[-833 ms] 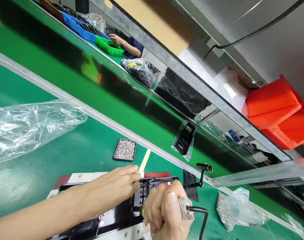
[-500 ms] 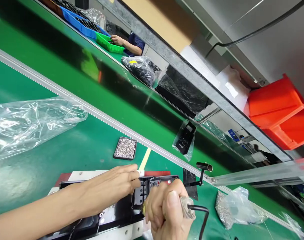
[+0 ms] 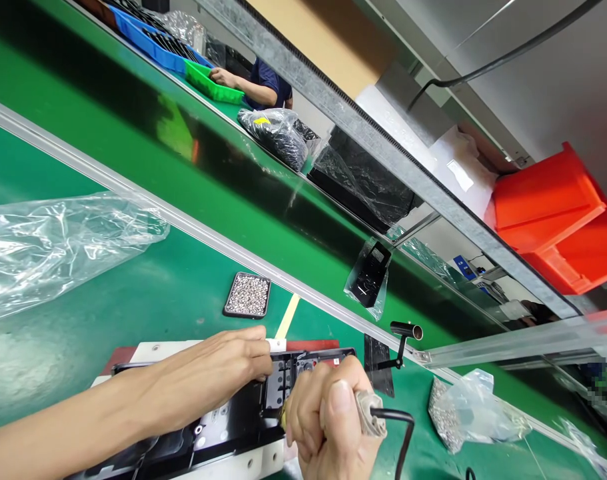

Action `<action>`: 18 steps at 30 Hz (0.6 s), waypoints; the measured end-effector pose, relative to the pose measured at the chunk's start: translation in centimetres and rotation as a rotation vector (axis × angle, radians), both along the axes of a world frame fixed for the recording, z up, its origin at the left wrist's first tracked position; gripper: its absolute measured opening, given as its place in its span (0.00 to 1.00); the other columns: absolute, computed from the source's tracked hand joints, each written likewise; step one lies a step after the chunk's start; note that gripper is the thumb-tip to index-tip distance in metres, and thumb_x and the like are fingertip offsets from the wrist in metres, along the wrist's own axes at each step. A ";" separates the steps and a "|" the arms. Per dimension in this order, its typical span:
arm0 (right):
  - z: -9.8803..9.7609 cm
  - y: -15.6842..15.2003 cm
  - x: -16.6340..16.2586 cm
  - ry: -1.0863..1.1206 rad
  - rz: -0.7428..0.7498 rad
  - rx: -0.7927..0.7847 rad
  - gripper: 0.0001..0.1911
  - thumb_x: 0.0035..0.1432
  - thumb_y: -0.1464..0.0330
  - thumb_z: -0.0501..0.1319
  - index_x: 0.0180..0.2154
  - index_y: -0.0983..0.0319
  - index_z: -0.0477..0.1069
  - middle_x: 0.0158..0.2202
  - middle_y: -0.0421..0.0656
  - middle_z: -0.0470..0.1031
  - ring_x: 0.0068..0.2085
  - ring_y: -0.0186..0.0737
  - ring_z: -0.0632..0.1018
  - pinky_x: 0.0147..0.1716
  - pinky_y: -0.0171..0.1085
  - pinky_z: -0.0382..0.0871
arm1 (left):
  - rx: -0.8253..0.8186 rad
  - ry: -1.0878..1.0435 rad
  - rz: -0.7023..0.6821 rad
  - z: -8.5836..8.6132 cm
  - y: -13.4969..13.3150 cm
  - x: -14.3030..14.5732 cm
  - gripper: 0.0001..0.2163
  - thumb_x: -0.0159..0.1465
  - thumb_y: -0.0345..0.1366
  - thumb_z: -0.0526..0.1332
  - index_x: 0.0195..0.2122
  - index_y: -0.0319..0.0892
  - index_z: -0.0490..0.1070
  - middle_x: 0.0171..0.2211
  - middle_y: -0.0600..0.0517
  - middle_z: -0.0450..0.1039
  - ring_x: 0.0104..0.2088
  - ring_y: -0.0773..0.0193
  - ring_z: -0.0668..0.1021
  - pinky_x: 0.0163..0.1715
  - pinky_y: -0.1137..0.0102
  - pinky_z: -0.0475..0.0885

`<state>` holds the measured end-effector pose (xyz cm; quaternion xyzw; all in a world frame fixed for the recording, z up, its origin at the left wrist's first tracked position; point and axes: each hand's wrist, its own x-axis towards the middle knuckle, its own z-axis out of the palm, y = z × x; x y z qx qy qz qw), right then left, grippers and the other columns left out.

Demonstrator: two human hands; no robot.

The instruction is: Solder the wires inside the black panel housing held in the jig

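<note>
A green workbench [image 3: 148, 293] ran across the view, with a glossy green conveyor belt [image 3: 133, 133] beyond an aluminium rail [image 3: 193, 227]. Near the bottom edge lay a black panel [image 3: 233, 423], flat in a white fixture [image 3: 183, 350]; its long axis ran from lower left up to the right, the open end with its slots and small coloured parts pointing right toward a small black stand [image 3: 383, 353]. The left hand [image 3: 218, 377] lay on top of the panel, fingers stretched flat and pressing, closed round nothing. The right hand [image 3: 328, 420] was a tight fist round the handle of a powered screwdriver [image 3: 370, 413], whose black cable [image 3: 406, 433] curled off to the right; the tip was hidden behind the fingers, over the panel's right end.

Just beyond the fixture sat a small black tray of screws [image 3: 247, 295]. A crumpled clear plastic bag [image 3: 58, 240] lay well to the left, and a bag of small metal parts [image 3: 463, 413] to the right. Across the belt, another person's arm [image 3: 243, 83] reached into a green bin [image 3: 210, 83], and red bins [image 3: 558, 213] stood on the shelf at the right.
</note>
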<state>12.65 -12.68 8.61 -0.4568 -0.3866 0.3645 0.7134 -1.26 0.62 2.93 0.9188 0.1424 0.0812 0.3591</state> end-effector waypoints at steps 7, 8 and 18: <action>-0.6 0.2 0.6 -0.037 0.077 0.082 0.24 0.87 0.56 0.60 0.34 0.54 0.60 0.22 0.29 0.57 0.22 0.31 0.54 0.24 0.34 0.55 | 0.000 -0.069 -0.009 -1.7 0.3 0.7 0.15 0.65 0.15 0.58 0.39 0.46 0.68 0.41 0.57 0.76 0.42 0.56 0.71 0.44 0.58 0.62; -0.4 0.1 0.4 -0.013 0.041 0.039 0.25 0.87 0.55 0.61 0.34 0.54 0.60 0.22 0.29 0.56 0.23 0.31 0.54 0.25 0.34 0.54 | 0.010 -0.097 -0.010 -2.1 0.4 0.8 0.15 0.66 0.16 0.57 0.40 0.46 0.68 0.40 0.57 0.75 0.41 0.56 0.71 0.44 0.59 0.62; 0.7 -0.1 -0.1 -0.025 0.008 -0.028 0.27 0.86 0.51 0.62 0.33 0.54 0.59 0.22 0.28 0.55 0.24 0.32 0.54 0.26 0.35 0.52 | 0.117 -0.333 -0.003 -3.5 0.8 1.1 0.14 0.71 0.17 0.56 0.42 0.46 0.70 0.38 0.55 0.77 0.38 0.59 0.73 0.40 0.64 0.66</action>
